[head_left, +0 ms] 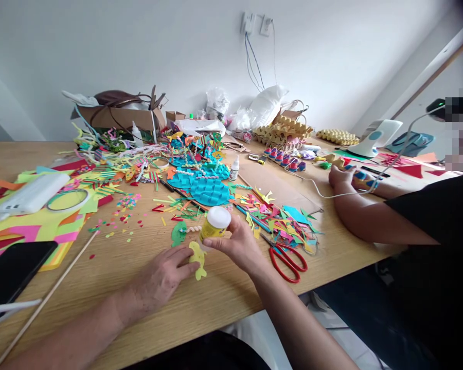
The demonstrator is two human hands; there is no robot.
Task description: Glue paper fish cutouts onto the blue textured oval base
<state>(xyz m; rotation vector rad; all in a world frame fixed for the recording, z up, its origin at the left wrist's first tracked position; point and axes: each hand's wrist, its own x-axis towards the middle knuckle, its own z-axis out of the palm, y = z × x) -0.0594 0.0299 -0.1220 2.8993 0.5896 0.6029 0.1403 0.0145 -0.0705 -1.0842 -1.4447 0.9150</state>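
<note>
The right hand [241, 244] is partly closed, thumb and fingers wrapped around the side of a yellow jar, while the left hand [164, 275] lies low over the wooden table [139, 336], loosely curled, its fingertips at the edge of a paper fish; whether they pinch it or only press it cannot be told. The white-lidded yellow jar [211, 231], close to the fish's upper end, looks light and firm, probably smooth plastic, so a grip around the body below the lid should be the surest. The yellow paper fish [199, 255], between the hands, seems nearly weightless, flexible and easily creased; its broad middle should bear holding better than the narrow tail. Just beyond sits a green paper cutout [179, 234].
</note>
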